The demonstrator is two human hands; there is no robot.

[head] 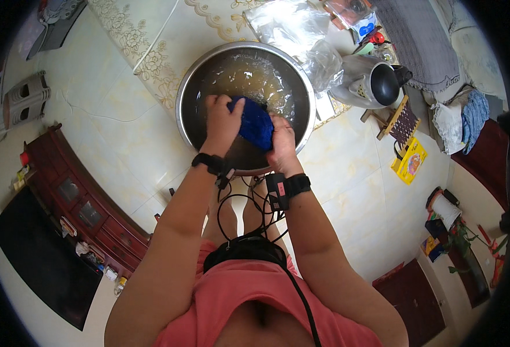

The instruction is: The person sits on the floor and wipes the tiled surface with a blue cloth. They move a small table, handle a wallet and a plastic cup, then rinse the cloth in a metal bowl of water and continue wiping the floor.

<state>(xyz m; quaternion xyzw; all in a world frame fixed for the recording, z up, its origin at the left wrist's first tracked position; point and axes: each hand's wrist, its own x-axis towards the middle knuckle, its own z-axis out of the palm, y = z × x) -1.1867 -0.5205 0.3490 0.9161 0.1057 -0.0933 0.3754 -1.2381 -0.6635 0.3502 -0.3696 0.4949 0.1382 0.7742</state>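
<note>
A round metal basin (185,93) holds rippling, yellowish water. A dark blue wet cloth (256,122) is stretched between my two hands over the basin. My left hand (223,119) grips the cloth's upper left part with thumb and fingers. At its right edge, my right hand (282,138) pinches the cloth; part of those fingers is hidden behind the fabric. Both wrists wear black straps with small devices attached.
The basin stands at the edge of a table with a patterned cover (159,47). Clear plastic bags (322,65) and a metal kettle (359,82) are close on its right. Black cables (224,217) hang below it. A small woven stool (404,123) stands farther right.
</note>
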